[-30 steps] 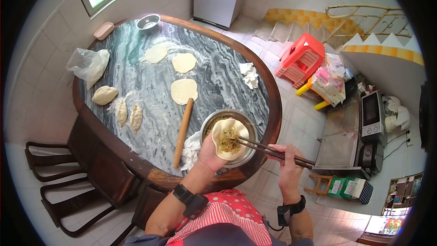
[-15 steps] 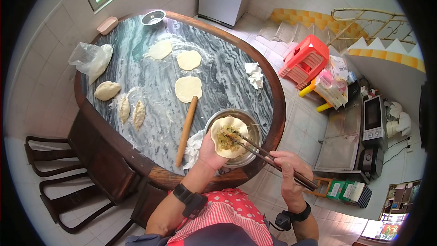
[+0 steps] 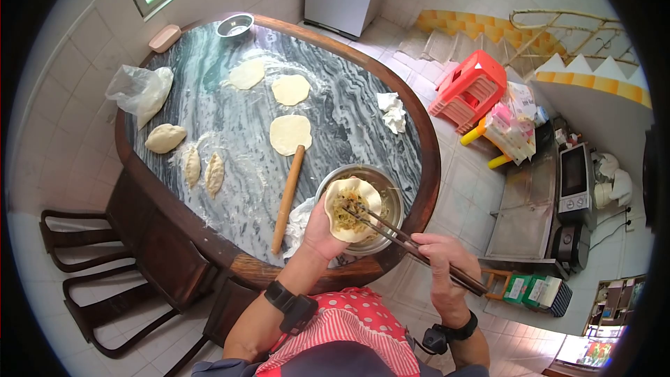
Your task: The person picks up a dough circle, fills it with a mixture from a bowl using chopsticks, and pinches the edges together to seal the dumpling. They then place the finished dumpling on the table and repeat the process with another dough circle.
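Cupped in my left hand [image 3: 322,234] is a round dough wrapper [image 3: 335,225] with shredded filling [image 3: 349,211] in its middle. My right hand [image 3: 447,265] is closed around a pair of dark chopsticks [image 3: 405,239], whose tips touch the filling. Beneath the wrapper stands a metal bowl [image 3: 395,202] with some filling showing at its edges. Left of it, a wooden rolling pin [image 3: 287,202] lies with its far end on a flat dough round [image 3: 290,135]. A crumpled white cloth or bag [image 3: 299,222] sits beside my left hand.
Two more dough rounds [image 3: 290,89] lie farther back on the marble table [image 3: 335,84]. At left are two pleated dumplings [image 3: 213,176], a dough lump [image 3: 166,138] and a plastic bag [image 3: 143,91]. A small metal bowl [image 3: 235,25] and crumpled tissue [image 3: 392,112] are near the edge.
The chopstick tips have shifted slightly within the filling, and more filling shows in the wrapper. Both hands stay in nearly the same place.
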{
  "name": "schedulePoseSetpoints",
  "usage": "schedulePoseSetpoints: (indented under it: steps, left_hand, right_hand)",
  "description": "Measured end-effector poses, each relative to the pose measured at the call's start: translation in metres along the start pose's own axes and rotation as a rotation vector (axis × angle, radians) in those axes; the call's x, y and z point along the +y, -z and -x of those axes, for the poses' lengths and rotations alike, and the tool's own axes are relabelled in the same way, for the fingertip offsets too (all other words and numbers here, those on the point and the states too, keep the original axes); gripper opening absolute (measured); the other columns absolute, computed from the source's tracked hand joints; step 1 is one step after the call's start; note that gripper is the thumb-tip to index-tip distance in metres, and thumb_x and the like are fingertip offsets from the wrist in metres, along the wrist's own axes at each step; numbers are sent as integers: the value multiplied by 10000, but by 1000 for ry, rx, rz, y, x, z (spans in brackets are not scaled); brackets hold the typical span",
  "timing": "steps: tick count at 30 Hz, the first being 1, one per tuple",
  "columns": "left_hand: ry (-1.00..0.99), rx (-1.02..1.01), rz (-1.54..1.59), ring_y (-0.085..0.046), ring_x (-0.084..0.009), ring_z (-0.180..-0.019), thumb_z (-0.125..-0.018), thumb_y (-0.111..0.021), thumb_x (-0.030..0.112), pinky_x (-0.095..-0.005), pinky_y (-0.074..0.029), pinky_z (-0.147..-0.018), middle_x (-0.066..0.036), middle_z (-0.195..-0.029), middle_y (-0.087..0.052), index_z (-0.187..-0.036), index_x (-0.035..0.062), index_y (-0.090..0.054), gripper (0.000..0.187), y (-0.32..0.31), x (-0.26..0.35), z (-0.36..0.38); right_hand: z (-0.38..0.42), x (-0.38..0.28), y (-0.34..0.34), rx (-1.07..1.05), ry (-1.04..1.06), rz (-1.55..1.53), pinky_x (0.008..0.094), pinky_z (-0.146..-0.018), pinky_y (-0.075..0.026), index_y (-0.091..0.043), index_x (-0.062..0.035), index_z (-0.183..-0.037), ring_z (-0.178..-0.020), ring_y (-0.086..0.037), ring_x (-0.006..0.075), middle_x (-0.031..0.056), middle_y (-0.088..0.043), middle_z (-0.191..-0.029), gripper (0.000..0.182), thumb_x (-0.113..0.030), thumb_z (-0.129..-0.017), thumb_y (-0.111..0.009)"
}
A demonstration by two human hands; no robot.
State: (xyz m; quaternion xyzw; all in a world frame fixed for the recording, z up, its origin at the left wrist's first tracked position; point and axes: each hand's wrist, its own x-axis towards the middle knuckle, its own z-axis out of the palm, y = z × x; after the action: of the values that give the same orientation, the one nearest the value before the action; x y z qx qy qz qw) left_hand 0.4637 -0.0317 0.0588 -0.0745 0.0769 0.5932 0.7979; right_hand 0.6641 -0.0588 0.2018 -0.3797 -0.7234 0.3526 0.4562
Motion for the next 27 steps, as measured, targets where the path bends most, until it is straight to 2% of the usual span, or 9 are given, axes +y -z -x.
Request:
schedulePoseSetpoints:
  steps: [1,5,10,12,16,18,24,27]
  left_hand:
    - [-6,-3,-6,-555,-343,-1195,-1021,-334,347,-571,-451,-1000,-146,-1330,-560,-1329,57,-520,462,0,0,-1]
    - [-5,-2,-5,-555,-352,-1192,-1023,-331,350,-594,-450,-990,-143,-1332,-556,-1341,70,-506,458,-8,1,1]
    - [-18,-26,5,-564,-331,-1186,-1029,-322,340,-564,-460,-994,-125,-1314,-570,-1347,106,-499,432,-7,6,2]
    - [-29,-43,4,-565,-326,-1187,-1030,-323,341,-548,-463,-996,-124,-1313,-571,-1347,102,-499,434,-7,8,1]
    - [-40,-22,-11,-564,-318,-1195,-1028,-330,351,-514,-467,-1005,-125,-1319,-569,-1345,90,-499,444,-12,9,0]
    - [-28,-47,7,-564,-320,-1195,-1027,-334,354,-514,-466,-1006,-128,-1320,-568,-1343,86,-502,448,-12,10,1]
    - [-26,-51,23,-563,-322,-1195,-1024,-337,353,-516,-466,-1005,-130,-1322,-568,-1336,85,-514,447,-14,12,2]
    - [-54,-20,-6,-561,-319,-1197,-1025,-330,334,-518,-467,-1003,-128,-1323,-567,-1335,86,-518,439,-11,14,0]
  right_hand:
    - [-1,0,-3,4,-1,2,303,-715,-530,-653,33,-906,-813,-673,225,193,-700,-965,134,-90,-937,-609]
    - [-4,5,-12,-15,6,26,307,-728,-531,-658,33,-918,-834,-678,228,193,-703,-963,131,-86,-935,-605]
    - [-3,2,-8,11,17,17,305,-736,-527,-657,37,-918,-832,-673,224,195,-703,-961,153,-100,-946,-595]
    - [-4,-1,-7,103,1,-48,302,-737,-526,-656,40,-915,-829,-669,219,198,-702,-962,177,-114,-958,-581]
    - [-4,11,-12,129,-37,-20,296,-734,-527,-652,43,-903,-824,-667,211,202,-701,-965,199,-124,-970,-566]
    - [-1,15,-16,146,-138,-74,290,-730,-527,-649,43,-892,-810,-667,205,202,-701,-967,208,-124,-977,-558]
    - [-6,7,-16,85,-105,-37,286,-720,-527,-648,44,-893,-793,-663,197,197,-704,-948,208,-126,-978,-564]
    - [-7,5,-12,144,-78,-66,285,-712,-525,-649,40,-902,-789,-658,192,194,-704,-946,188,-118,-971,-573]
